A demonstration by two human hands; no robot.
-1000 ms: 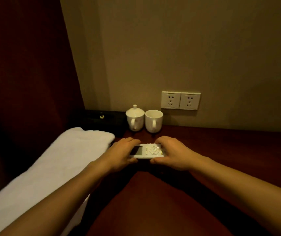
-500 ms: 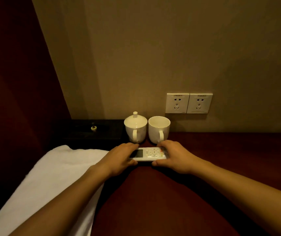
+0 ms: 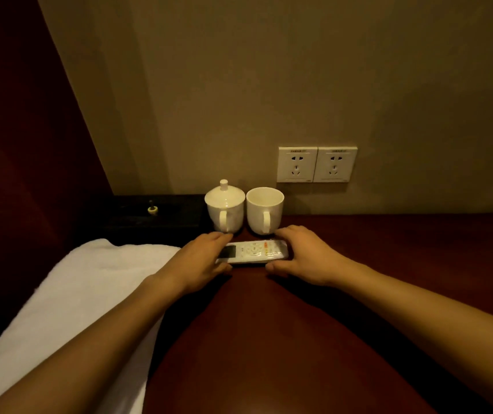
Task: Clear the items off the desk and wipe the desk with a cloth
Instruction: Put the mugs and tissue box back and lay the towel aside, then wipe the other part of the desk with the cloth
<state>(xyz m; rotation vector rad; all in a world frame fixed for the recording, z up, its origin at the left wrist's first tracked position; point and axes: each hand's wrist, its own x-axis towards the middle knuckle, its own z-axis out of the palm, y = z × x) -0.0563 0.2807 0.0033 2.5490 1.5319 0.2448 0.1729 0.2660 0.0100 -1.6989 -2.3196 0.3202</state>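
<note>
Hands, left [image 3: 202, 258] and right [image 3: 302, 258], each grip an end of the remote [image 3: 254, 251] on the desk [image 3: 269, 339].

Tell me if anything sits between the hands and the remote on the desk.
Nothing visible does. The left hand and right hand already grip the remote at its two ends. The two cups stand just behind it, not in between.

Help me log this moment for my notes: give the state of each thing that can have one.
Remote control: flat on the desk, held at both ends.
Left hand: grips its left end.
Right hand: grips its right end.
Left mug: lidded, upright.
Right mug: uncovered, upright.
Wall sockets: nothing plugged in.
</note>
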